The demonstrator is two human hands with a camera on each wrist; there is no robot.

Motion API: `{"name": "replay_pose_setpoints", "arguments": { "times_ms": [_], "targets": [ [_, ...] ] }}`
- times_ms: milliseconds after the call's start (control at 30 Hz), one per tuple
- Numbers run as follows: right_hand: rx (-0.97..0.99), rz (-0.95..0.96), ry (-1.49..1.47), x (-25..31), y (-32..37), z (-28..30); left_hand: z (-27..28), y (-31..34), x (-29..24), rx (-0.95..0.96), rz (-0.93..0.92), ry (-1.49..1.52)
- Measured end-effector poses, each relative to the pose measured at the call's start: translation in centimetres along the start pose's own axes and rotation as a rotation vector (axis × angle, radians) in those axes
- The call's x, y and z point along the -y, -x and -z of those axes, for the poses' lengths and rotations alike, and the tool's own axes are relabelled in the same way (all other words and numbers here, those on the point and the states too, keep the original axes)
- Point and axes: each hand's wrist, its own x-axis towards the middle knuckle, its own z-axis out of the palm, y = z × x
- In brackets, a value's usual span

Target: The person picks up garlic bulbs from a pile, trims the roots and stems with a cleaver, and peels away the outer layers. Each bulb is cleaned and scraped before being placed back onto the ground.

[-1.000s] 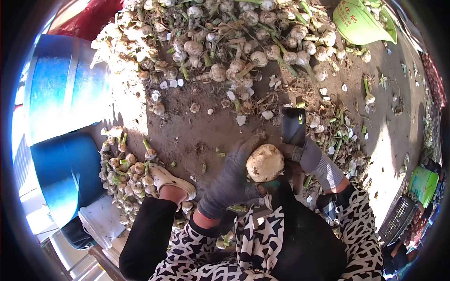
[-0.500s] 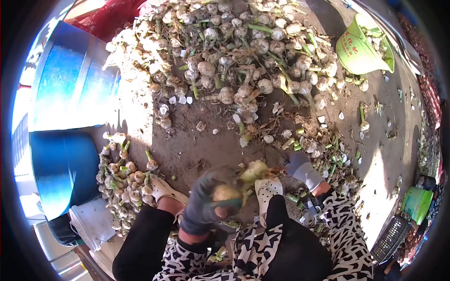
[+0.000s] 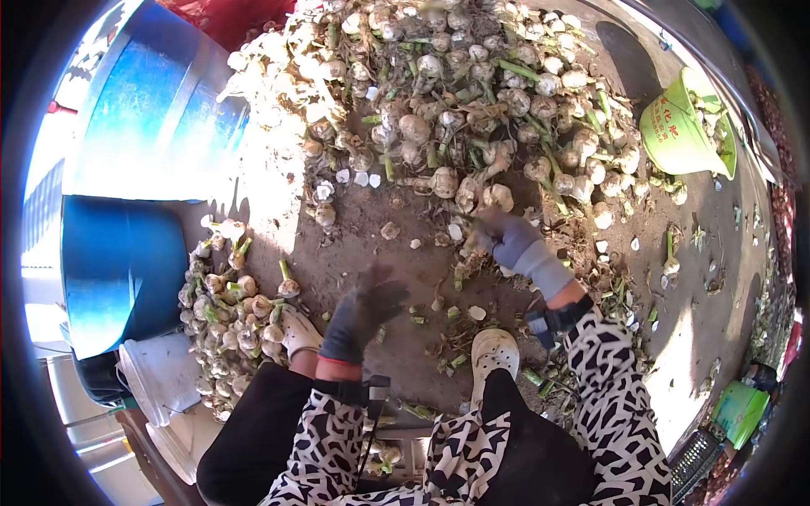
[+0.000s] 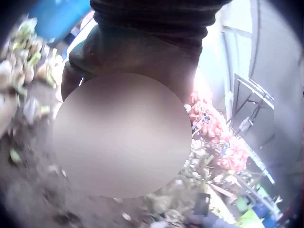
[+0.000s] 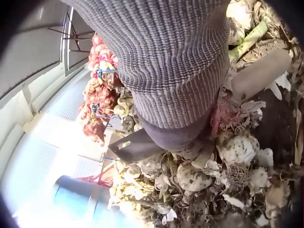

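Note:
The gloved left hand (image 3: pixel 364 314) is over bare soil in front of the left shoe, fingers loosely extended, with nothing seen in it; a blurred oval covers much of the left wrist view below the glove (image 4: pixel 137 54). At the near edge of the garlic heap (image 3: pixel 439 126), the gloved right hand (image 3: pixel 515 242) reaches beside a bulb (image 3: pixel 498 198). In the right wrist view that hand (image 5: pixel 178 137) grips a tool, its pale handle (image 5: pixel 261 76) to one side and dark metal end (image 5: pixel 135 146) to the other. Its fingertips are hidden.
Trimmed garlic (image 3: pixel 236 325) is piled at the left, near blue tubs (image 3: pixel 122 266) and a white bucket (image 3: pixel 160 375). A green basin (image 3: pixel 688 126) tilts at the upper right. Cut stems and scraps lie around the right shoe (image 3: pixel 494 352).
The left hand no longer shows the bulb it held and has moved slightly up. The right hand has gone forward from beside the right shoe to the heap. The head view has shifted.

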Motion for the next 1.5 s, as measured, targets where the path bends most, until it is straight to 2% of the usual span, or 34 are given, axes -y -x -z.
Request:
{"name": "replay_pose_setpoints", "arguments": {
  "times_ms": [33,100,133,200,233,267,333,367,400,433,500,533,600,700,767,800,833,867,900,933,967,1000,1033,1067,1133,1167,1200,1233,1267,1333,1367,1400,1467,1500],
  "targets": [
    [-0.076,0.292,-0.062,-0.7,2.3,-1.9,-2.4,-1.5,0.9,0.101,0.129,0.15],
    [0.058,0.344,-0.229,3.6,6.7,-2.8,-4.1,-6.0,5.4,0.426,-0.011,0.191],
    [0.066,0.325,-0.235,4.6,8.4,-3.2,-3.8,-6.2,6.3,0.421,0.008,0.199],
    [0.246,0.286,-0.112,5.9,10.5,-3.1,-4.5,-5.9,6.4,0.152,-1.066,-1.355],
    [0.254,0.276,-0.114,6.2,10.9,-2.1,-5.4,-5.0,6.0,0.345,-0.665,-0.81],
    [0.235,0.234,-0.107,6.2,10.9,-0.6,-6.1,-4.1,5.6,0.342,-0.661,-0.805],
    [0.221,0.194,-0.104,7.2,10.5,1.6,-6.8,-2.5,4.8,0.442,-0.385,-0.155],
    [0.139,0.17,0.067,7.9,10.3,2.5,-7.3,-1.3,3.8,0.49,-0.451,-0.099],
    [0.051,0.149,0.241,8.3,10.1,3.0,-7.2,-1.0,3.6,0.487,-0.454,-0.098],
    [0.005,0.212,0.336,8.4,9.7,2.9,-7.1,-0.8,3.4,0.46,-0.475,-0.182],
    [0.012,0.213,0.395,8.7,9.5,2.6,-7.7,0.2,2.7,0.432,-0.492,-0.275],
    [0.02,0.207,0.454,8.8,9.4,2.4,-8.2,1.0,2.4,0.373,-0.433,-0.269],
    [0.026,0.2,0.44,9.3,9.7,2.3,-8.8,2.2,2.0,0.322,-0.363,-0.27],
    [0.05,0.13,0.452,9.0,10.3,2.0,-9.1,2.9,2.6,0.327,-0.422,-0.414],
    [0.061,0.074,0.469,7.1,10.1,1.0,-9.0,3.1,3.6,0.331,-0.31,-0.266],
    [0.103,-0.149,0.472,4.4,9.9,-0.4,-9.9,4.2,3.4,0.336,-0.308,-0.269],
    [0.142,-0.377,0.466,1.0,9.8,-2.1,-11.3,6.0,2.8,0.464,-0.37,-0.288],
    [0.154,-0.459,0.461,-4.2,10.5,-3.8,-12.0,7.3,2.7,0.595,-0.415,-0.305],
    [0.144,-0.546,0.192,-3.4,11.2,-2.8,-11.6,6.8,3.2,0.635,-0.448,-0.562],
    [0.133,-0.615,-0.08,-2.5,11.5,-1.9,-11.1,6.1,2.9,0.618,-0.45,-0.572],
    [0.147,-0.631,-0.1,0.2,12.5,-1.0,-10.9,6.1,2.4,0.589,-0.319,-0.375],
    [0.148,-0.702,-0.468,3.5,12.9,0.4,-10.9,6.0,2.0,0.568,-0.197,-0.179],
    [0.134,-0.718,-0.821,4.8,12.1,1.6,-10.0,4.5,2.8,0.56,-0.463,-0.314],
    [0.005,-0.547,-0.941,5.0,12.3,0.5,-9.9,3.8,2.0,0.563,-0.481,-0.318],
    [0.007,-0.616,-1.109,5.0,12.6,0.4,-9.5,3.5,1.0,0.278,-0.755,-1.284],
    [0.002,-0.617,-1.113,5.4,12.8,0.5,-9.2,3.6,1.1,0.236,-0.767,-1.281],
    [0.047,-0.585,-0.942,5.8,12.8,0.7,-9.4,4.0,1.3,0.233,-0.772,-1.283],
    [0.091,-0.546,-0.771,6.1,12.6,0.8,-9.8,4.6,1.4,0.351,-0.572,-0.786],
    [0.093,-0.542,-0.773,6.3,12.6,0.8,-10.0,5.1,1.7,0.446,-0.357,-0.287],
    [0.089,-0.368,-0.631,6.6,12.8,0.9,-9.5,4.9,3.6,0.359,-0.284,-0.164],
    [-0.068,-0.131,-0.405,6.8,12.7,1.6,-9.4,4.7,4.1,0.277,-0.211,-0.041],
    [-0.071,-0.13,-0.399,6.0,12.5,1.2,-9.3,4.8,3.7,0.282,-0.214,-0.038],
    [0.088,-0.192,0.005,3.0,12.2,-0.7,-9.1,5.5,2.0,0.552,-0.415,-0.308],
    [0.078,-0.194,0.011,1.7,12.1,-1.4,-9.6,7.5,0.6,0.525,-0.386,-0.249]
  ]
}}
